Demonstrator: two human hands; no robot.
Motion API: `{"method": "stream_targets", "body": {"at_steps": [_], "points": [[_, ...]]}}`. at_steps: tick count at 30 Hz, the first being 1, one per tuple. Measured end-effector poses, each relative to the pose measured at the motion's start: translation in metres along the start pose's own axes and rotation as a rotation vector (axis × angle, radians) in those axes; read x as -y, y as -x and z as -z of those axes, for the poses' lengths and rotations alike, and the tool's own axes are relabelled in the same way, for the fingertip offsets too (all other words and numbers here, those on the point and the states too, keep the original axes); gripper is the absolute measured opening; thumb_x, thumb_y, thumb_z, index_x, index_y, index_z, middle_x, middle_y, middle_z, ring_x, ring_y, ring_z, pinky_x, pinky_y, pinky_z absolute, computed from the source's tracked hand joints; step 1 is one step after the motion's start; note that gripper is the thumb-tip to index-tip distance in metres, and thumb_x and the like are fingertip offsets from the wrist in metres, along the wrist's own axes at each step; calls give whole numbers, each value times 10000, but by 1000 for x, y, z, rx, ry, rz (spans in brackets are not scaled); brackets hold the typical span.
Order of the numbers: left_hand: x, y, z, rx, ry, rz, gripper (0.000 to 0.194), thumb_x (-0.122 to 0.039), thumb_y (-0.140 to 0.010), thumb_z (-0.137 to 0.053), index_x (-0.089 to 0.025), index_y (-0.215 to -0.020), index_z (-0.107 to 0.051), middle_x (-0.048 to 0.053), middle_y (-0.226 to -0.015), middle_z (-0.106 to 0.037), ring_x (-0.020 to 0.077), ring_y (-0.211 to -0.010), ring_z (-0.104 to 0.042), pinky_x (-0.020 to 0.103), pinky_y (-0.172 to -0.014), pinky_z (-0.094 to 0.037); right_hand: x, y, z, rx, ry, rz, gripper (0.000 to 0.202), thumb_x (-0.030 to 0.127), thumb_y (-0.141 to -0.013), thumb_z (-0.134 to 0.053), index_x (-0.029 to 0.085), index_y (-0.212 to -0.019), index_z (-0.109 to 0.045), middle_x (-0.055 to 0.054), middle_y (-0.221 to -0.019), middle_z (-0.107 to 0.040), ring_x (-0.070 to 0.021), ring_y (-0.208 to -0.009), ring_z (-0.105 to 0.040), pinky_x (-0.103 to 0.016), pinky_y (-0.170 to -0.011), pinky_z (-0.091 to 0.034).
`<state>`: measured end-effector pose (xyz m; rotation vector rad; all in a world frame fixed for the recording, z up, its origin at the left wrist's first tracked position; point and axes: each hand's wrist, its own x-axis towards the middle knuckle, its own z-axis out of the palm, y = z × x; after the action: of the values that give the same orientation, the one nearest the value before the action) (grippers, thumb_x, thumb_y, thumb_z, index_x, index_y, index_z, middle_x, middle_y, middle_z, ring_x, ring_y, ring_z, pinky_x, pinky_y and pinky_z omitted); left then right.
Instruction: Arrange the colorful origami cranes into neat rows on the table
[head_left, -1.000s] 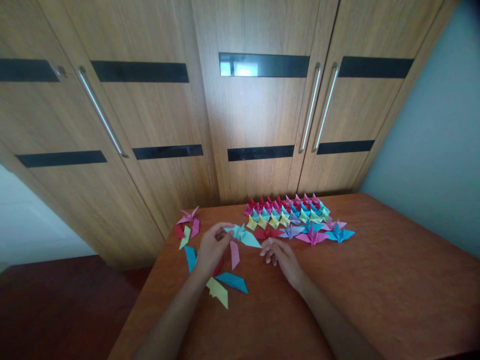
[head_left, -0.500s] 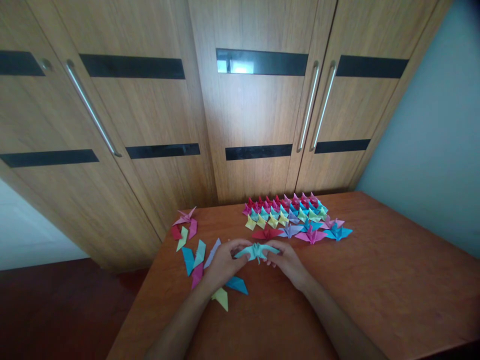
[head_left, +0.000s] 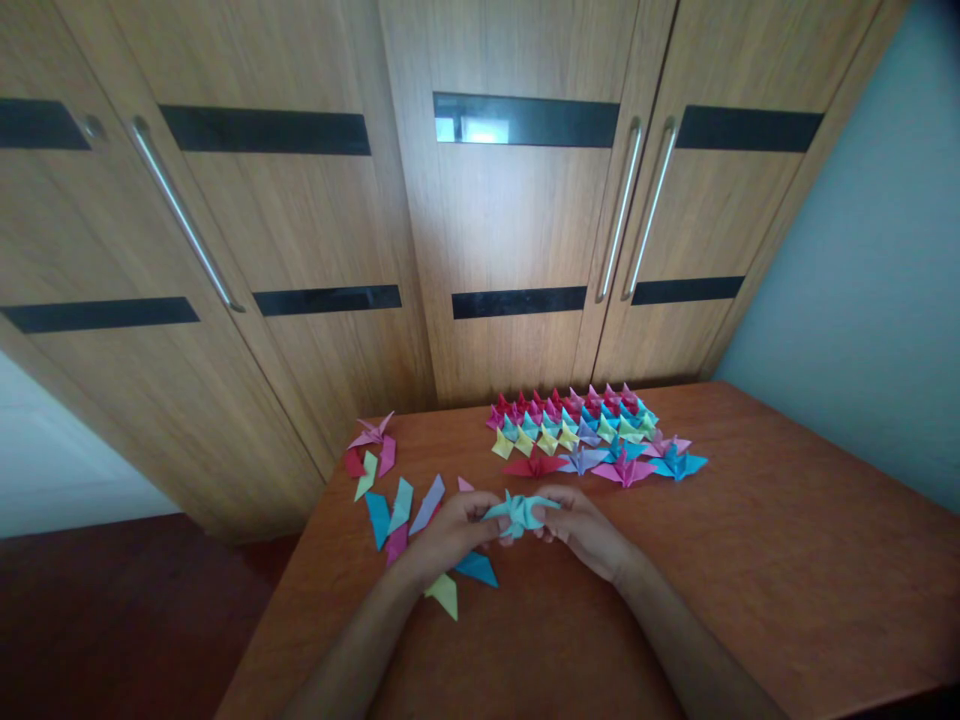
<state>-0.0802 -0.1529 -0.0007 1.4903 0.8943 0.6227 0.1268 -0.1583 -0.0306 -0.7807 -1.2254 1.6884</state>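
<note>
A light turquoise paper crane [head_left: 519, 514] is held between both hands above the front middle of the table. My left hand [head_left: 459, 532] pinches its left wing, and my right hand [head_left: 585, 526] grips the right wing between thumb and fingers. Beside and partly behind my left forearm lie folded paper pieces, among them a blue one [head_left: 477, 568], a yellow-green one [head_left: 443, 595] and a lilac one [head_left: 428, 503]. Just beyond the hands sits a red crane [head_left: 535, 463].
Rows of colourful cranes [head_left: 570, 420] fill the back middle of the brown table [head_left: 787, 540]. A pink crane [head_left: 373, 430] and more folded pieces lie at the back left. A wooden wardrobe [head_left: 517, 220] stands behind the table.
The turquoise crane has turned and tilted between my fingers, and both hands have shifted slightly right and down. A pink piece now shows behind my left hand.
</note>
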Motion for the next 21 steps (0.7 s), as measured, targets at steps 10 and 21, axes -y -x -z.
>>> {"method": "stream_targets", "body": {"at_steps": [10, 21], "points": [[3, 6, 3, -20, 371, 6, 312, -435, -706, -702, -137, -764, -626, 45, -711, -654, 129, -649, -589, 207, -569, -394, 0, 1, 7, -48, -241, -21, 241, 392, -704, -704, 184, -697, -583, 20, -608, -544, -84, -552, -478, -205, -527, -378], [3, 9, 8, -72, 423, 2, 323, -409, -633, -763, -136, -673, -596, 12, -614, -632, 112, -572, -583, 212, -559, -429, 1, -1, 10, -99, -316, 37, 243, 349, -690, -727, 178, -639, -563, 43, -577, -485, -69, -533, -422, -201, -519, -341]]}}
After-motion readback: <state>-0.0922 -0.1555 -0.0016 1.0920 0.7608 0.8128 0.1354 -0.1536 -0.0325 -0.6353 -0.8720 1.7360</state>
